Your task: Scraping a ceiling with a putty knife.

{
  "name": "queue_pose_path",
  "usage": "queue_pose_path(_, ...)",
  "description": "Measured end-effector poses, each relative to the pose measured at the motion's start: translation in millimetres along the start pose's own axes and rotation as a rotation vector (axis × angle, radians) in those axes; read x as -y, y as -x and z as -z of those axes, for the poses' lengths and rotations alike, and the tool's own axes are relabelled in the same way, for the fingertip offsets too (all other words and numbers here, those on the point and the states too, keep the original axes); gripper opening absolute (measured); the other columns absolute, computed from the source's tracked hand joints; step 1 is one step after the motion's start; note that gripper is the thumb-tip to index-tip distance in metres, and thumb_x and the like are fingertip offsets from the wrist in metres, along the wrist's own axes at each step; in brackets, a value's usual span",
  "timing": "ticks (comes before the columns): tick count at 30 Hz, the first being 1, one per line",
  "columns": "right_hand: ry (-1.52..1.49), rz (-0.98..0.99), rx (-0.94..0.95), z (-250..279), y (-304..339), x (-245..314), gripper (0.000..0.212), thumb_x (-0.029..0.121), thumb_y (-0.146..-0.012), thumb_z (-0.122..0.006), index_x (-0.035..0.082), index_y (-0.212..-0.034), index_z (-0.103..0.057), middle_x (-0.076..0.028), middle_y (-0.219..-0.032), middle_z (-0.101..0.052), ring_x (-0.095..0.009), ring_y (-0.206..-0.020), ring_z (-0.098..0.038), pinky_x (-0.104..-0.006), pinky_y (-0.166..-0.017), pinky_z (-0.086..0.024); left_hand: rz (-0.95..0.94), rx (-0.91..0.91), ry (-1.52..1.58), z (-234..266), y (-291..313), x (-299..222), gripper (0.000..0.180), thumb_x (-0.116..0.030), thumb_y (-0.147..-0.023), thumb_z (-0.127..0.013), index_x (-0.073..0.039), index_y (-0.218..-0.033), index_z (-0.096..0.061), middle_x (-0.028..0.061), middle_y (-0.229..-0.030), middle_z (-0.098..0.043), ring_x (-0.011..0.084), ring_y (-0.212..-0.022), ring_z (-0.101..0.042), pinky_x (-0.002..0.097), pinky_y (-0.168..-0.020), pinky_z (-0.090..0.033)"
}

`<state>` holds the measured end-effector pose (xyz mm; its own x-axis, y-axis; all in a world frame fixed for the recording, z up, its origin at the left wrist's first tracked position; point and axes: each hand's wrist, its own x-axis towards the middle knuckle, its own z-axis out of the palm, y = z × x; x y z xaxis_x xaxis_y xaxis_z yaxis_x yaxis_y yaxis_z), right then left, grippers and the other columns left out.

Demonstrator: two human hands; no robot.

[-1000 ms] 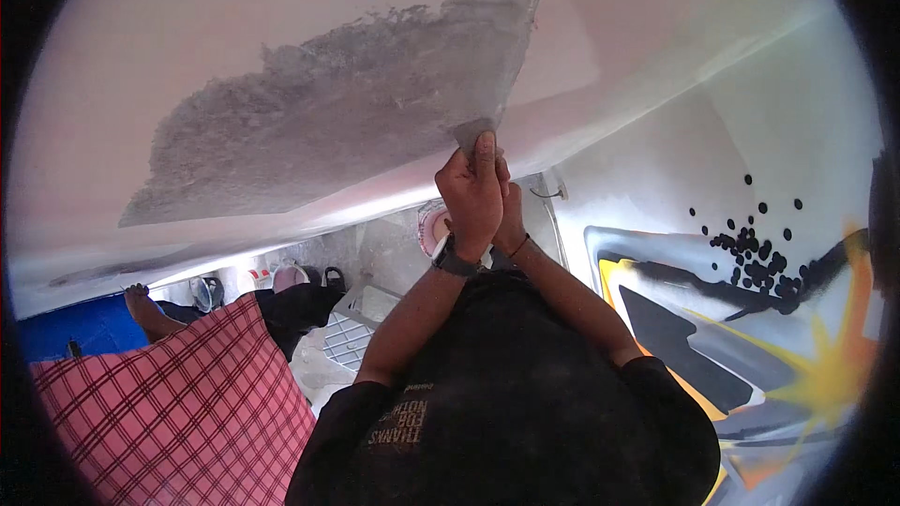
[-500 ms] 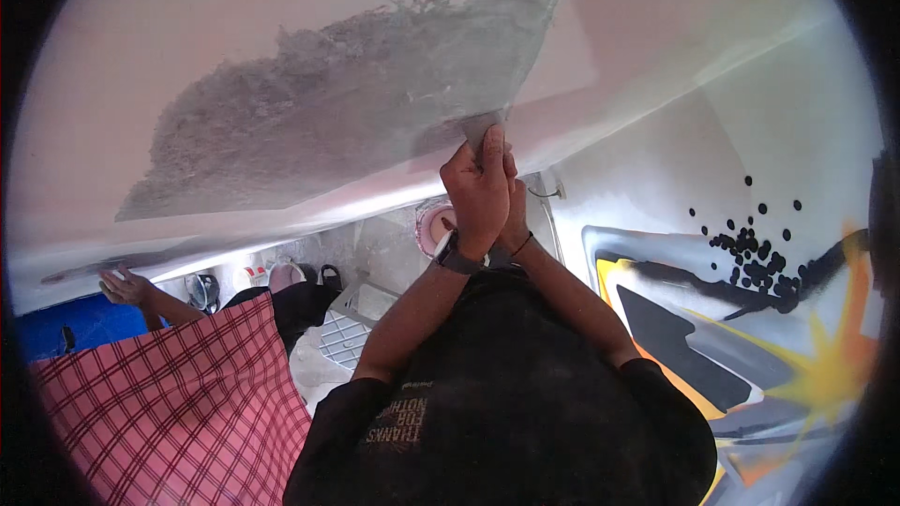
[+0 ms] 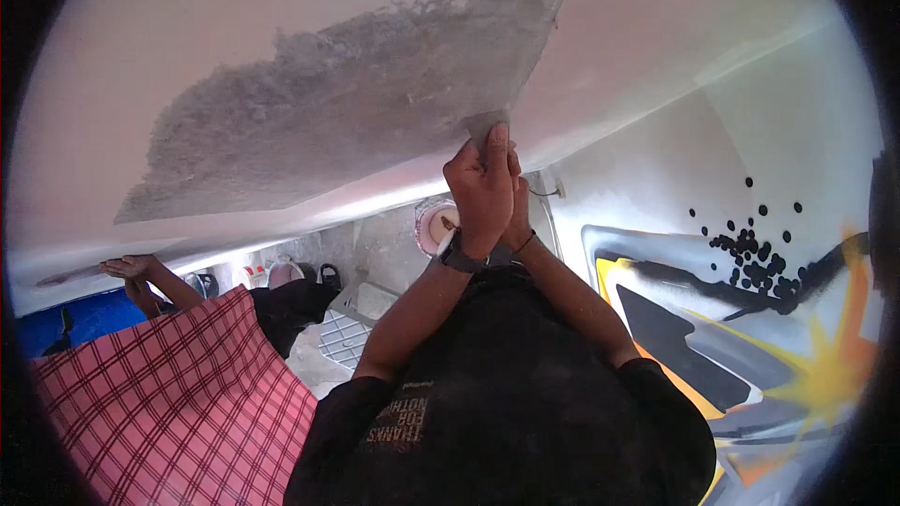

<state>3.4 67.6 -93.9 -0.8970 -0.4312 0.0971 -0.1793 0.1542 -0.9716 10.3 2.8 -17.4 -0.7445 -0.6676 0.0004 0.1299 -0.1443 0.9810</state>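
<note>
My left hand (image 3: 483, 195), with a watch at its wrist, grips a flat grey scraper (image 3: 484, 124). The thumb lies along it, and its handle is hidden in the grip. The scraper's wide end meets the lower right part of a rough grey patch (image 3: 347, 103) on the pale pinkish wall (image 3: 637, 28). Close behind and to the right of the left hand is my right hand (image 3: 517, 215), with a thin dark band at its wrist. Most of its fingers are hidden, so I cannot tell whether they also hold the scraper.
At left, a person in a red checked shirt (image 3: 187, 384) raises their hands (image 3: 131, 270) to the wall. A bucket (image 3: 434, 225) and a grey plastic stool (image 3: 352, 333) stand below. Footwear (image 3: 328, 275) lies on the floor. Bright painted shapes (image 3: 694, 337) cover the right wall.
My hands and the scraper have shifted very slightly to the right. The other person's hands and shirt have moved, and a second hand of theirs now shows.
</note>
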Motion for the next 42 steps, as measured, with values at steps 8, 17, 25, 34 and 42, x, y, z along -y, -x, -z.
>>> queue_pose_path(8, 0.100, 0.031, -0.040, -2.8, -2.8, 1.0, 0.026, 0.024, -0.078, -0.070, 0.000, -0.085, -0.064, -0.017, -0.074, -0.067, -0.028, -0.070, -0.069, -0.0382, -0.059, -0.051, 0.013, 0.005, 0.007, -0.3, 0.4, -11.3, 0.037, -0.019, -0.098, -0.057, -0.001, -0.067, -0.054, -0.0005, -0.054, -0.052, 0.0059, -0.049, -0.046, 0.0250, -0.045, -0.035)
queue_pose_path(17, 0.165, 0.068, -0.037, -9.5, -9.5, 16.7, 0.029, 0.024, -0.082, -0.067, 0.004, -0.099, -0.058, -0.017, -0.084, -0.066, -0.031, -0.079, -0.067, -0.0398, -0.064, -0.051, 0.002, 0.025, 0.029, 5.4, -6.0, -27.3, 0.035, -0.018, -0.098, -0.057, -0.001, -0.067, -0.054, 0.0007, -0.055, -0.053, 0.0054, -0.049, -0.047, 0.0225, -0.044, -0.034)
queue_pose_path(25, 0.149, -0.125, 0.190, -8.4, -8.8, 21.6, 0.049, 0.027, -0.085, -0.065, 0.007, -0.127, -0.050, -0.018, -0.105, -0.064, -0.035, -0.096, -0.065, -0.0428, -0.075, -0.051, 0.008, -0.001, 0.067, 12.4, -11.2, -32.0, 0.037, -0.019, -0.099, -0.055, -0.001, -0.066, -0.053, 0.0003, -0.054, -0.052, 0.0057, -0.047, -0.045, 0.0229, -0.042, -0.033)
queue_pose_path(34, 0.142, -0.015, 0.111, -11.2, -5.3, 20.1, 0.035, 0.026, -0.082, -0.066, 0.004, -0.108, -0.057, -0.017, -0.090, -0.066, -0.028, -0.087, -0.066, -0.0404, -0.068, -0.050, -0.002, 0.020, 0.029, 13.6, -8.8, -35.8, 0.036, -0.019, -0.099, -0.056, -0.001, -0.068, -0.054, 0.0004, -0.052, -0.051, 0.0059, -0.047, -0.045, 0.0234, -0.043, -0.033)
queue_pose_path(42, 0.124, 0.050, 0.006, -11.2, -7.7, 32.2, 0.023, 0.022, -0.081, -0.068, 0.000, -0.084, -0.063, -0.017, -0.073, -0.066, -0.018, -0.075, -0.067, -0.0367, -0.059, -0.049, -0.004, 0.016, 0.067, 9.2, -9.4, -35.3, 0.035, -0.019, -0.099, -0.055, -0.001, -0.068, -0.054, 0.0004, -0.053, -0.052, 0.0053, -0.046, -0.045, 0.0234, -0.042, -0.034)
